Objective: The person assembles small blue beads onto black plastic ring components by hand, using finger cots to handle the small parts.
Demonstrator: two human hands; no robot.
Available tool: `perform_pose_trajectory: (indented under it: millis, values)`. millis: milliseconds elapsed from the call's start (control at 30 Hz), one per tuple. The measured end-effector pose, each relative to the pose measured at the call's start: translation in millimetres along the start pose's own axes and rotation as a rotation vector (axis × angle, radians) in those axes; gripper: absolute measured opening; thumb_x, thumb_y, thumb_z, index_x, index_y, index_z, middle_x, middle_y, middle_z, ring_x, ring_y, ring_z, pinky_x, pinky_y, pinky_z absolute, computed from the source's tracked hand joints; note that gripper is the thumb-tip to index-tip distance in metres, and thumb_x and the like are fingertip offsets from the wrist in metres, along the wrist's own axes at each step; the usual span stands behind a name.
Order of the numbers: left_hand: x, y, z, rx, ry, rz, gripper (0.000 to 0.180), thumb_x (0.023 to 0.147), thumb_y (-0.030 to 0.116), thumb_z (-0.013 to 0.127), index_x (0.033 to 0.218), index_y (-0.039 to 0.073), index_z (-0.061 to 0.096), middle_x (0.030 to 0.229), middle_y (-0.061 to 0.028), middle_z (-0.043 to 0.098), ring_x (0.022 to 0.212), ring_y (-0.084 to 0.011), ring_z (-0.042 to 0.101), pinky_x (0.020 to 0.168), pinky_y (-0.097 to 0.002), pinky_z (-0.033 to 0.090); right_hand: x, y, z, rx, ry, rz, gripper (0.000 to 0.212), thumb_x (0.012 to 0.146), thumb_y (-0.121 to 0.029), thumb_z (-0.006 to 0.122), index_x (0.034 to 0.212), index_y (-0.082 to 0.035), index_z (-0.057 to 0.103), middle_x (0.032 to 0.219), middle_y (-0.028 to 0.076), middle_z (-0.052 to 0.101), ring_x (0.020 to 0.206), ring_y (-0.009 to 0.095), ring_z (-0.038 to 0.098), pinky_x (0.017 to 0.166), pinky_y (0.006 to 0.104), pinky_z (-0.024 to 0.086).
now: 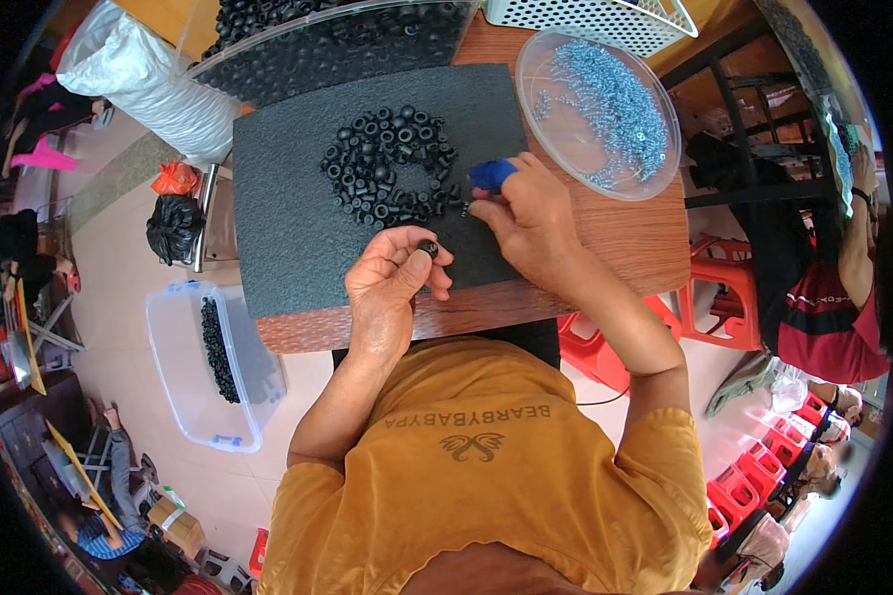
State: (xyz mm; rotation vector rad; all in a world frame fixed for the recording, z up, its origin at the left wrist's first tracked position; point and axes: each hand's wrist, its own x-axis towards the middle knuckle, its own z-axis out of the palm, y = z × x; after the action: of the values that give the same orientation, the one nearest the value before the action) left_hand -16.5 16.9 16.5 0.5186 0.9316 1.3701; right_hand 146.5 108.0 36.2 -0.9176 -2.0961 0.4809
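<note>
My left hand (389, 283) pinches a small round black knob (428, 249) between thumb and fingers, over the near edge of the dark grey mat (288, 198). To its right, my right hand (531, 213) is closed, thumb against fingers, on a tiny metal piece (464, 209) that looks like a screw. Blue tape (491, 176) wraps a finger of that hand. Just beyond both hands lies a loose pile of black knobs (377, 169), hollow ends showing on many. A round clear tub (536, 109) of small blue-silver screws (615, 114) stands at the far right.
A clear bin (347, 59) of black parts stands at the back, beside a white perforated basket (605, 22). Left of the brown table (625, 223) are a white sack (149, 84) and a floor-level clear box (179, 377). Red stools (721, 288) and other people are around.
</note>
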Motion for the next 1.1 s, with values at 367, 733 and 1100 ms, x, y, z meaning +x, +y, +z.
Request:
perform_pose_trajectory:
  millis: [367,733,1100]
  values:
    - [2,0,2,0.013,0.016,0.016,0.015,0.089,0.005,0.057,0.101,-0.003,0.057,0.083,-0.0132,0.063,0.061,-0.0141,0.059,0.053,-0.0254,0.049,15,6,23,-0.291,-0.165,-0.034,0.019,0.065,-0.004,0.069,0.072,-0.001,0.052,0.077,0.014,0.056,0.076,0.033,0.054,0.064,0.0413,0.045]
    - [3,-2,5,0.035,0.055,0.022,0.013,0.088,0.004,0.056,0.098,-0.004,0.058,0.082,-0.0141,0.064,0.059,-0.0157,0.059,0.051,-0.0277,0.049,20,3,24,-0.254,-0.248,0.066,0.014,0.066,0.000,0.065,0.073,0.000,0.053,0.078,0.016,0.056,0.082,0.034,0.053,0.068,0.0430,0.045]
    - [3,-1,7,0.028,0.050,0.029,0.012,0.089,0.003,0.055,0.098,-0.003,0.058,0.081,-0.0142,0.064,0.059,-0.0154,0.059,0.050,-0.0274,0.048,15,6,20,-0.143,-0.147,0.061,0.017,0.064,0.001,0.062,0.077,0.001,0.053,0.077,0.018,0.055,0.077,0.036,0.052,0.065,0.0435,0.043]
